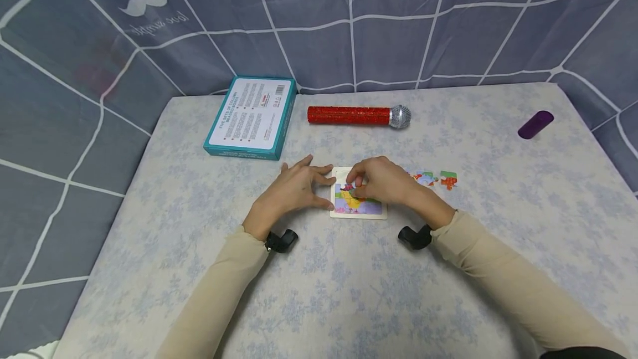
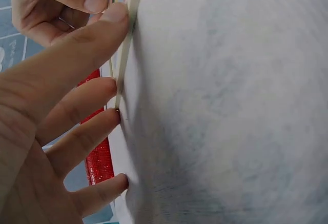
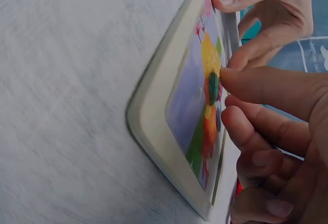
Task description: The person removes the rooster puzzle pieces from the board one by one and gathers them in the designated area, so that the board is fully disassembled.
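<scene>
A small jigsaw puzzle in a cream tray (image 1: 358, 216) lies on the table; several pieces in it form a yellow, green and purple picture. My left hand (image 1: 297, 186) is at the tray's left edge, with thumb and fingertips touching the rim and fingers spread. Over the upper part of the tray, my right hand (image 1: 386, 180) pinches a small puzzle piece (image 1: 346, 186) between thumb and forefinger; the fingers hide most of it. In the right wrist view, the right thumb (image 3: 266, 88) is at the picture's surface. Loose puzzle pieces (image 1: 448, 179) lie right of the tray, partly behind the right hand.
Behind the hands lies a red glittery microphone (image 1: 349, 116) with a silver head. A teal and white box (image 1: 247, 121) is at the back left. Toward the back right lies a purple cylinder (image 1: 535, 124). A grey checked curtain (image 1: 319, 32) hangs behind the table.
</scene>
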